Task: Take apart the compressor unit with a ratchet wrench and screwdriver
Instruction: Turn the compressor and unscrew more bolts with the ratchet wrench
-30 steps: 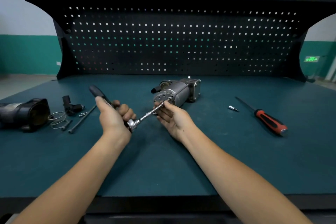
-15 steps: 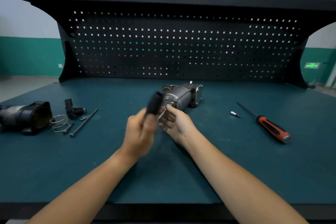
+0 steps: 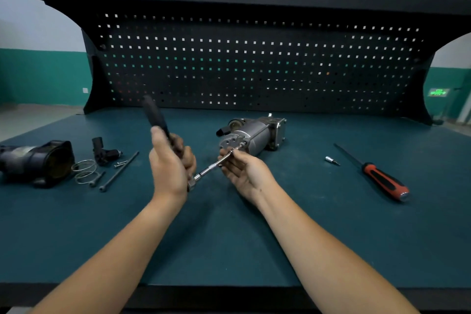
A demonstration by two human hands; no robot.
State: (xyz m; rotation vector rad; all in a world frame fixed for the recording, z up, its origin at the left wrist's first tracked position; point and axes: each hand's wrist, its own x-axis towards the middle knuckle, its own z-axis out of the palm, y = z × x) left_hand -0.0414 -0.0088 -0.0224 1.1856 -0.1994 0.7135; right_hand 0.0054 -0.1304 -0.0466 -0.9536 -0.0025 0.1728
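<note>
Teal matting covers the workbench [image 3: 229, 250], and its near edge is cut off by the lower border of the picture. Both forearms enter from the bottom corners, so the elbows cannot be seen.

Some parts are hard to make out. The black handle of the ratchet wrench [image 3: 155, 116] is blurred, and its head is mostly hidden behind the left hand [image 3: 169, 166]. The tip of the extension bar [image 3: 216, 165] meets the end plate of the compressor unit [image 3: 251, 136], but the bolt itself is too small to tell. The black housing [image 3: 35, 162] at 9 o'clock is cut off by the left border. The poster above the pegboard [image 3: 254, 64] is unreadable.

The left hand is closed around the wrench handle, which points up toward 11 o'clock. The right hand [image 3: 243, 171] is half open, palm up, and its fingertips [image 3: 225, 154] pinch the extension bar near the compressor.

The compressor unit lies on its side at the centre of the bench, at 1 o'clock from the right hand and just beyond its fingertips. The left hand is at 8 o'clock from it, near but apart.

The screwdriver [image 3: 382, 178] with red and black grip lies well apart at 3 o'clock, with a small bit [image 3: 331, 160] beside it. Loose bolts [image 3: 118, 171], wire rings [image 3: 85, 172] and a black fitting [image 3: 102, 150] lie near the housing.
</note>
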